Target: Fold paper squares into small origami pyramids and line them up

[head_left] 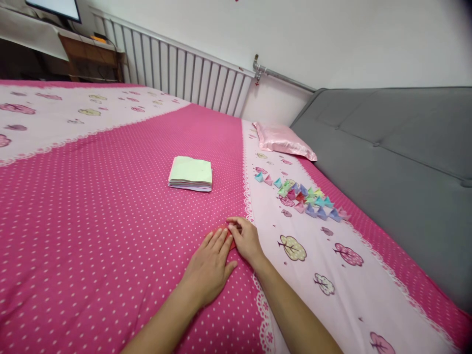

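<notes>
A piece of red folding paper [233,244] lies on the pink dotted bedspread, mostly covered by both hands, so its folded shape cannot be made out. My left hand [211,261] rests flat on it, fingers stretched forward and pressing it down, thumb out to the side. At the paper's right side, my right hand [245,241] has its fingers curled in with thumb and forefinger pinching the edge. Ahead of my hands sits a stack of coloured paper squares [191,172], pale green on top. To the right stand several small folded paper boats [300,196] in mixed colours.
The bedspread [110,236] has a pink dotted middle and white printed bands. A pink pillow [282,140] lies by the grey padded headboard [391,162]. Beyond the bed are a white radiator [177,64] and a desk [88,54] with a monitor [59,7].
</notes>
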{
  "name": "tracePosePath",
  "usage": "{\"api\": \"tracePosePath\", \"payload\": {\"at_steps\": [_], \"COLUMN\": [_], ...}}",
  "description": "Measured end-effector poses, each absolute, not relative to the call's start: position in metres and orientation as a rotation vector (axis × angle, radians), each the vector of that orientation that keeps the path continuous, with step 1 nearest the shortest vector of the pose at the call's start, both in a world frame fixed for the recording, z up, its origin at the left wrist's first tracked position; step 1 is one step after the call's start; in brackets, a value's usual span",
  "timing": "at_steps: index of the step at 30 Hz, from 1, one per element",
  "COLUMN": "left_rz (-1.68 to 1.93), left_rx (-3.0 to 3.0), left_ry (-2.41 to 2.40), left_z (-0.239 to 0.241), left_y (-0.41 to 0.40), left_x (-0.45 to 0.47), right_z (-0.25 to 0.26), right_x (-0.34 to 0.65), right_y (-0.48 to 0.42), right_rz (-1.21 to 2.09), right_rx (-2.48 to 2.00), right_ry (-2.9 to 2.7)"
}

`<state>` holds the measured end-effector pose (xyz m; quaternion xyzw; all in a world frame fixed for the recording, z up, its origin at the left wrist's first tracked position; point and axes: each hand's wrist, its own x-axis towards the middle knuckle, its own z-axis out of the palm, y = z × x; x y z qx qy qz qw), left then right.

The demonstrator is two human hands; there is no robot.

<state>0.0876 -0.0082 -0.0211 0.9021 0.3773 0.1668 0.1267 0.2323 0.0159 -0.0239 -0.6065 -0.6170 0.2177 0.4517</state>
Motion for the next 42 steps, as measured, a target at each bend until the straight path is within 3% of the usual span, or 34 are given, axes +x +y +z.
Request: {"api": "tracePosePath", "payload": {"at_steps": [4, 12, 42], "left_rz": [0.409, 0.314, 0.079], "left_rx": [2.631, 2.688, 2.591], "left_ry": [1.196, 1.226, 1.407], "left_z": [-0.017, -0.019, -0.006], "left_y": [-0.009, -0.011, -0.016], "left_x": [0.086, 0.087, 0.089], "right_z": [-0.015, -0.006, 0.001], "right_x": [0.225, 0.214, 0.220], "right_y": [0.008, -0.009, -0.010], "right_rz": [0.410, 0.722, 0.707], "right_rx": [-1.497, -1.290, -1.595], "right_ry": [-1.698, -2.175, -2.437]}}
